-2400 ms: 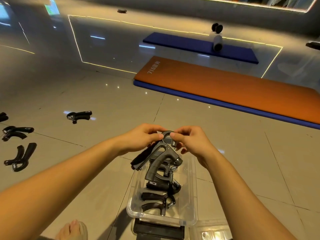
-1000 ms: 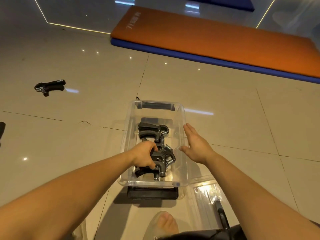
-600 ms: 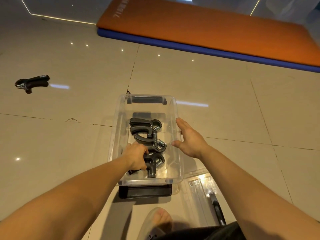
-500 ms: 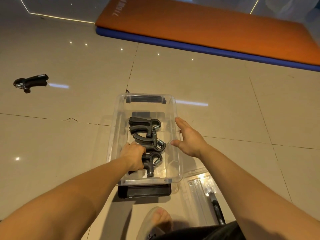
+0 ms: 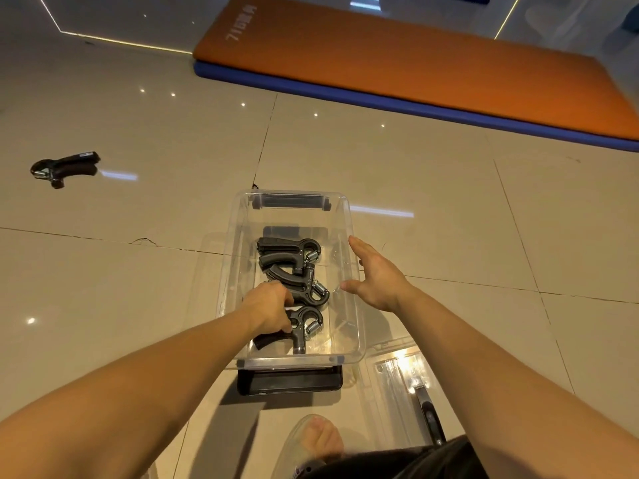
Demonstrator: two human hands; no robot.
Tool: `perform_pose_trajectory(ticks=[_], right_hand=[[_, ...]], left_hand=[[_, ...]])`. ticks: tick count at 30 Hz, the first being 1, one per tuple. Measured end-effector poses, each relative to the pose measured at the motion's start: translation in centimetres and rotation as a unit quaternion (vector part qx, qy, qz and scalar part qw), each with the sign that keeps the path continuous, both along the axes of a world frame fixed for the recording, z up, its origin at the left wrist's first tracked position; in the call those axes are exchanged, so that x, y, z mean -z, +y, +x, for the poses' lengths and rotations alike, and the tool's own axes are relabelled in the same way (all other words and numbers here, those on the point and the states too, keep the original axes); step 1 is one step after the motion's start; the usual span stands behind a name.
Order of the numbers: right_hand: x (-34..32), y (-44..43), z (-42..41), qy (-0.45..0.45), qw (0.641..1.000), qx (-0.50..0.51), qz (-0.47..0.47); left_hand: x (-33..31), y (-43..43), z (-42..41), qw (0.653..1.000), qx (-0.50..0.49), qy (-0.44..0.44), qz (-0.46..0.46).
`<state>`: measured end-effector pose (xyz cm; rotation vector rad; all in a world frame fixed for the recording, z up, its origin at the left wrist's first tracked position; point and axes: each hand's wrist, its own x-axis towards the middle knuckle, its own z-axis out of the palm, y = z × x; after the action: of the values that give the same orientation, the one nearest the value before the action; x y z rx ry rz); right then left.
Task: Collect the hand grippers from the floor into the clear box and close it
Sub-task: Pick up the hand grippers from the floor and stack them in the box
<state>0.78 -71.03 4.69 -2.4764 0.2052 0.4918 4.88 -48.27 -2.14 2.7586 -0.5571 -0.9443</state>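
A clear rectangular plastic box (image 5: 230, 267) stands open on glossy beige floor tiles (image 5: 138, 271), holding three black hand grippers laid in a row along its length. The far gripper (image 5: 283, 252), the middle gripper (image 5: 304, 288) and the near gripper (image 5: 306, 326) each have curved, moulded handles and a coiled metal spring at the right-hand end. The person's left hand (image 5: 269, 309) reaches into the box with its fingers curled round the upper handle of the near gripper. The right hand (image 5: 377, 278) is spread with straight fingers at the box's right rim, holding nothing; whether it touches the plastic cannot be told. A black hinged latch (image 5: 290, 380) lies flat on the floor at the box's near end. The transparent lid (image 5: 397, 375) lies on the tiles just to the right, catching the light. One more black gripper (image 5: 65, 167) lies on the floor well apart to the left. Beyond the box, a smooth orange exercise mat (image 5: 415, 70) rests on a blue mat (image 5: 380, 103). A bare foot (image 5: 318, 440) shows at the bottom edge.
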Motion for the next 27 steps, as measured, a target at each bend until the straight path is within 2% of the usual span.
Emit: perform_pose_trajectory(ticks=[5,9,13,16,22,27], right_hand=[[-2.3,1.4,0.7,0.011,0.996,-0.011,-0.09],[-5.2,3.6,1.5,-0.024,0.99,0.009,-0.139],[-8.3,7.4,2.3,-0.062,0.992,0.018,-0.109],[-10.8,11.4,2.7,-0.076,0.995,0.008,-0.065],[-15.1,19.5,3.0,-0.115,0.991,-0.073,-0.002],[-18.1,26.5,3.4,-0.15,0.977,-0.15,0.012]], left_hand=[[-4.4,1.2,0.5,0.998,-0.025,-0.016,-0.057],[-9.7,3.7,0.6,0.991,-0.041,-0.053,-0.113],[-14.9,7.5,0.4,0.982,-0.074,-0.086,-0.15],[-18.5,10.9,0.3,0.978,-0.093,-0.124,-0.14],[-25.7,18.9,-1.1,0.969,-0.132,-0.178,-0.113],[-31.3,26.1,-2.4,0.966,-0.133,-0.216,-0.049]])
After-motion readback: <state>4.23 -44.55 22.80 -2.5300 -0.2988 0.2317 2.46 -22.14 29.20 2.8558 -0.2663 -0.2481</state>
